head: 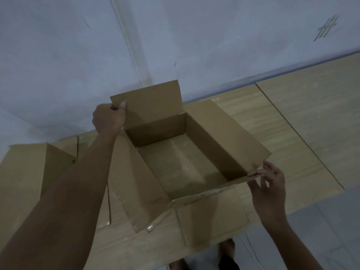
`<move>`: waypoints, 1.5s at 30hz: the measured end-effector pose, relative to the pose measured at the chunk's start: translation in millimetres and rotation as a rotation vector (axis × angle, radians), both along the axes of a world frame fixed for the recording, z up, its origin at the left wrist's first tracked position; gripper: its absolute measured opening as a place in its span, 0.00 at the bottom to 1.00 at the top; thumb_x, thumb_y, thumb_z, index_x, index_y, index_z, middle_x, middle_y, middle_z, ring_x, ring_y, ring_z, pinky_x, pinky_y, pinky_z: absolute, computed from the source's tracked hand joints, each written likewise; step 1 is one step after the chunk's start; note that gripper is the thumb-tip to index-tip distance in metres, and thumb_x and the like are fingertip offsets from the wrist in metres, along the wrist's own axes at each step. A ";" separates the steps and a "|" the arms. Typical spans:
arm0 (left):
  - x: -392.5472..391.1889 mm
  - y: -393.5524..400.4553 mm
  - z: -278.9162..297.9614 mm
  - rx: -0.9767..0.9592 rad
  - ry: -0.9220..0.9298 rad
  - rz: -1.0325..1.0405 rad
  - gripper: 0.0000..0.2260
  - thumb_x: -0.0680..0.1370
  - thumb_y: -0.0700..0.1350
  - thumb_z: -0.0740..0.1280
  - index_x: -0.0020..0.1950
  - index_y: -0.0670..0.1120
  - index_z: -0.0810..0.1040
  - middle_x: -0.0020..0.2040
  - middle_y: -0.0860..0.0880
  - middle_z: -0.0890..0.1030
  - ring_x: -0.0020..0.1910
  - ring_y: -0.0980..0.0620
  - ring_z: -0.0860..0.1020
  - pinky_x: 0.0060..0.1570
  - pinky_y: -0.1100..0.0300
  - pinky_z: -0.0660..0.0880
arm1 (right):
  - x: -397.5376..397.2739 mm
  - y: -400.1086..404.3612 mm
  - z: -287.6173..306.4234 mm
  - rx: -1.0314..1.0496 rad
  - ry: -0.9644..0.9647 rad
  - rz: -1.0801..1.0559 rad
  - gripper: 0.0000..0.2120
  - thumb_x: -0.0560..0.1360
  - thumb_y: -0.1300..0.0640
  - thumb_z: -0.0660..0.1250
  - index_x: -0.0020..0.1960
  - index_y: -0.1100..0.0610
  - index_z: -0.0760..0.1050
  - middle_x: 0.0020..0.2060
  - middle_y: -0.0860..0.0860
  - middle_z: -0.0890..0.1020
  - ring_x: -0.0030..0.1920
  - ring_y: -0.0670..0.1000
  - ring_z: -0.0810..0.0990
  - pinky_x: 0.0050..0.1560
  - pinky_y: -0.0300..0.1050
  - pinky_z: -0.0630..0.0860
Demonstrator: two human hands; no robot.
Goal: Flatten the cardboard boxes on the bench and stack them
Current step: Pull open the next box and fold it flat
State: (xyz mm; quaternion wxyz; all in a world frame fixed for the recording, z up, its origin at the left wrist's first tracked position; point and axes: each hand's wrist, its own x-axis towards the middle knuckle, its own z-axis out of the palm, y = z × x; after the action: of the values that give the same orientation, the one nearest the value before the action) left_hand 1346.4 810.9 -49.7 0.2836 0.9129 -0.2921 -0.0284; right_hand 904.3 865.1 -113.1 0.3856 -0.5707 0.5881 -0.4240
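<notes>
Open cardboard box (175,164) standing on the wooden counter (292,117) against a pale wall (78,55), all four top flaps spread. Left hand (109,117) gripping the far upright flap (148,106) at its left corner, thumb on the inner face, fingers curled behind. Right hand (269,187) at the near right corner of the box, fingers loosely spread and touching the edge of the near flap (212,193), not clamped on it. Base of the box apparently closed, with strips of clear tape (150,228) showing along the flap edges. Second cardboard piece (27,172) lying at the left end of the counter, partly behind the forearm; flattened or not, hard to tell. Likely step: collapsing the box by its opposite corners. Risks from here: taped bottom refusing to fold and tearing the board if forced; box skidding toward the near counter edge with only a light right-hand touch to steady it; far flap creasing or ripping under a one-corner pull.
</notes>
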 end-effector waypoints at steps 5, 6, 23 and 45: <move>3.5 11.9 2.2 -0.057 -0.012 -0.028 0.20 0.81 0.57 0.66 0.53 0.39 0.83 0.51 0.40 0.84 0.54 0.39 0.81 0.49 0.54 0.71 | 9.0 -13.9 2.2 0.066 -0.073 -0.175 0.10 0.73 0.70 0.70 0.50 0.57 0.80 0.65 0.52 0.72 0.59 0.35 0.74 0.67 0.56 0.73; 5.7 16.9 -0.3 -0.075 0.001 -0.065 0.20 0.82 0.55 0.65 0.55 0.38 0.81 0.52 0.39 0.83 0.54 0.39 0.80 0.48 0.54 0.70 | 11.0 -21.4 0.3 0.075 -0.092 -0.208 0.10 0.75 0.69 0.69 0.54 0.60 0.80 0.65 0.54 0.73 0.59 0.40 0.76 0.66 0.56 0.74; -26.3 105.6 -41.6 -0.066 0.404 0.096 0.34 0.77 0.64 0.62 0.79 0.51 0.59 0.77 0.38 0.63 0.75 0.34 0.64 0.71 0.44 0.66 | 12.8 -77.5 5.4 0.068 -0.299 -0.260 0.16 0.75 0.69 0.67 0.44 0.48 0.73 0.38 0.52 0.79 0.34 0.40 0.78 0.42 0.44 0.75; -158.9 104.7 -21.9 -0.744 0.958 -0.260 0.22 0.84 0.58 0.55 0.79 0.59 0.64 0.79 0.60 0.63 0.77 0.62 0.60 0.78 0.49 0.58 | 26.9 -38.0 76.1 0.236 -0.238 0.371 0.18 0.76 0.63 0.69 0.63 0.49 0.74 0.48 0.47 0.86 0.47 0.49 0.85 0.34 0.49 0.82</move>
State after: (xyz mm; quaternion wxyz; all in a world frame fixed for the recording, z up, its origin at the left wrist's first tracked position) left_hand 1187.5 915.6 -71.6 0.6765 0.5956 -0.2317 -0.3658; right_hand 931.2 827.2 -37.1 0.5872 -0.5660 0.4692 -0.3387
